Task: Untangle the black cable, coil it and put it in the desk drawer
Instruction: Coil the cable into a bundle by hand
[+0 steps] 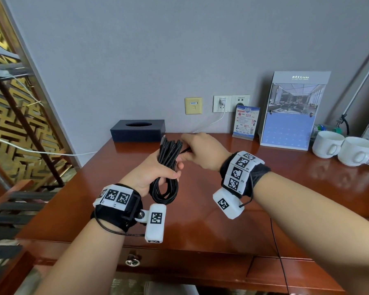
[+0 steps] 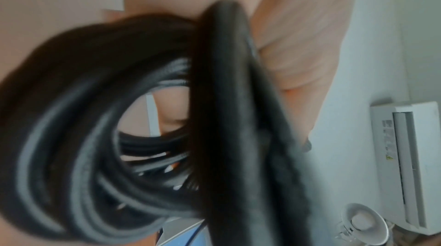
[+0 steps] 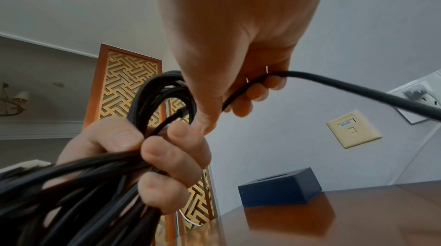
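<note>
- Holding the coil upright above the surface (image 1: 200, 201), the left hand (image 1: 151, 173) is wrapping its fingers (image 3: 167, 154) round the middle of the black cable (image 1: 167, 167), with loops sticking out above the grip and hanging below it.
- The right hand (image 1: 202, 152) is pinching the free tail just beside the upper loops; in the right wrist view the strand is running out past that grip toward the wall.
- The loops below the left grip are hanging loose, so any easing of the fingers is likely letting them slide out and re-tangle.
- If the tail is being pulled hard, it is probably dragging a loop out of the bundle above the left grip.
- The tail seems to be crossing through the upper loops; winding it the wrong way is risking a fresh knot.
- Both hands are occupied, and the drawer (image 1: 132, 261) below the grips is looking closed, so freeing a hand for its ring pull is leaving the coil on one grip alone.
- How much tail is remaining beyond the right grip cannot be told.
</note>
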Demonstrator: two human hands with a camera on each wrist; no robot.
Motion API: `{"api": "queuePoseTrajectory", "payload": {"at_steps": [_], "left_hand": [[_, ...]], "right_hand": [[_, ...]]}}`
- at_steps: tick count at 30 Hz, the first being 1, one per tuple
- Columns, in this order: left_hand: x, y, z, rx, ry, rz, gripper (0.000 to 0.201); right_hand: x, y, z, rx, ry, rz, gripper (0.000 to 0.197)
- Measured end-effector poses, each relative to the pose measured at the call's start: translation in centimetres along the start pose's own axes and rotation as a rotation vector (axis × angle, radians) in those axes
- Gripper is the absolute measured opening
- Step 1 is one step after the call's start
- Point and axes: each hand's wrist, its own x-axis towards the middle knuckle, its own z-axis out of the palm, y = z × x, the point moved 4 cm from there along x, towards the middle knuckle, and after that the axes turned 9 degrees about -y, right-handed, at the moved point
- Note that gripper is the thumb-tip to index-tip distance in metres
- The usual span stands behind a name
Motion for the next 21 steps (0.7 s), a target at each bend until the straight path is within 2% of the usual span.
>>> {"api": "queuePoseTrajectory", "payload": {"at_steps": [4, 6, 9, 12, 16, 21], "left_hand": [[-0.5, 0.0, 0.4, -0.016, 0.009, -0.030, 0.041], [-0.6, 0.2, 0.6, 0.004, 0.017, -0.046, 0.045], [-0.5, 0.3, -0.3, 0.158, 0.075, -0.078, 0.057], [-0.9, 0.4, -2.7, 0.264, 0.241, -0.083, 0.053], [-1.4, 0.2, -6.0, 0.256, 0.489, -0.092, 0.042], [-1.7, -0.5, -7.4, 0.154, 0.800, -0.031, 0.052]], "right_hand": [[-0.2, -0.2, -0.5, -0.144, 0.047, 0.102, 0.052], [-0.2, -0.3, -0.4, -0.161, 0.033, 0.112, 0.051], [0.0, 0.1, -0.3, -0.113, -0.034, 0.105, 0.040], [-0.2, 1.4, -1.0, 0.006, -0.036, 0.129, 0.032], [-0.9, 2.8, -1.9, 0.006, 0.040, 0.196, 0.023], [-0.5, 3.1, -2.0, 0.096, 0.134, 0.312, 0.020]]}}
